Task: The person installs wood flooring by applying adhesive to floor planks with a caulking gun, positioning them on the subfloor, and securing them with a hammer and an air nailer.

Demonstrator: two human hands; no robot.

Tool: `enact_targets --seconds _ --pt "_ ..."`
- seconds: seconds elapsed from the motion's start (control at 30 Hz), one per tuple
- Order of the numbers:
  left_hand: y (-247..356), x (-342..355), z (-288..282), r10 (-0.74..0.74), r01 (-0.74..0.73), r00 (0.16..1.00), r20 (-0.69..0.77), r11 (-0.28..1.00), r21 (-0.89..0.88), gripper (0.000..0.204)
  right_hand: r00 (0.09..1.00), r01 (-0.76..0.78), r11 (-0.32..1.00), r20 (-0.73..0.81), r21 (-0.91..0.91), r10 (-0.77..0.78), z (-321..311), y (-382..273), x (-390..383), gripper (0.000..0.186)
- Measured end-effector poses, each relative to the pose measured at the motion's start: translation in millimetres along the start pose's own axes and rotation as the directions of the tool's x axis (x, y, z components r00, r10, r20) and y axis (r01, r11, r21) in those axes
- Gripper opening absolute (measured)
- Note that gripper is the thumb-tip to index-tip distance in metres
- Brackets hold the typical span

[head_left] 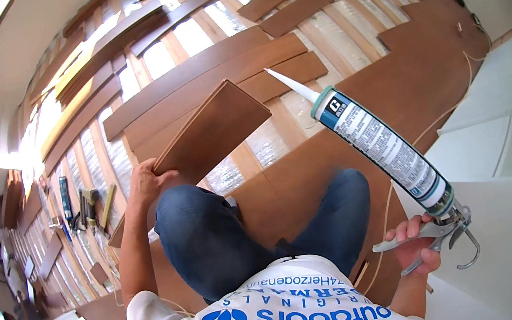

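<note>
My left hand (148, 181) grips the edge of a brown wooden floorboard (219, 126), tilted up off the floor beside my left knee. The board's far end points up and to the right, and its lower end passes behind my left forearm. In my right hand (418, 243) is a caulking gun (446, 228), my fingers wrapped round its grey handle and trigger. Loaded in it is a cartridge (387, 150) with a white and blue label. Its white nozzle (291, 83) points up and to the left, apart from the board.
Laid brown flooring (405, 94) runs under and ahead of me. Beyond it, loose floorboards (191, 80) lie across wooden battens (244, 162) with shiny sheeting between. Another cartridge (66, 198) and tools (89, 208) lie left. A pale cord (441, 125) trails at right near white panels (478, 143).
</note>
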State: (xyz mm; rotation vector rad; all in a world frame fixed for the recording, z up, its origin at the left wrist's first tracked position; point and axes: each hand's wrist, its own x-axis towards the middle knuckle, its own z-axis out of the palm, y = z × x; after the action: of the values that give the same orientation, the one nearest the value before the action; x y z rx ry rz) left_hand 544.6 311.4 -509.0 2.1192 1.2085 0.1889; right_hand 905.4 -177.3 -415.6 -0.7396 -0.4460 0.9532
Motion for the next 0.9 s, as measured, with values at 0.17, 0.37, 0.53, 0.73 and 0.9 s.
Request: enact_targets --seconds 0.17,0.37,0.53,0.73,0.9 --pt "37 -13 -22 0.026 -0.025 0.996 -0.082 1.000 0.013 0.035 0.988 0.059 0.998 0.141 0.016 -0.061 -26 -31 -13 0.063" --pt "-85 -73 -24 -0.003 -0.051 0.933 -0.360 0.989 -0.140 0.035 0.912 -0.130 0.968 0.409 0.217 0.031 -3 8 4 0.064" --pt "-62 -75 -5 -0.004 -0.088 0.886 -0.464 0.980 -0.178 0.025 0.898 -0.059 0.974 0.438 0.219 -0.044 -19 12 -21 0.063" --pt "-85 -79 -13 0.001 -0.127 0.859 -0.512 0.969 -0.212 0.020 0.912 0.009 0.984 0.401 0.180 -0.082 -26 7 -42 0.060" --pt "-140 -94 -48 -0.063 0.010 0.946 -0.318 0.986 -0.167 0.019 0.932 -0.008 0.992 0.359 0.129 -0.040 -27 8 -44 0.058"
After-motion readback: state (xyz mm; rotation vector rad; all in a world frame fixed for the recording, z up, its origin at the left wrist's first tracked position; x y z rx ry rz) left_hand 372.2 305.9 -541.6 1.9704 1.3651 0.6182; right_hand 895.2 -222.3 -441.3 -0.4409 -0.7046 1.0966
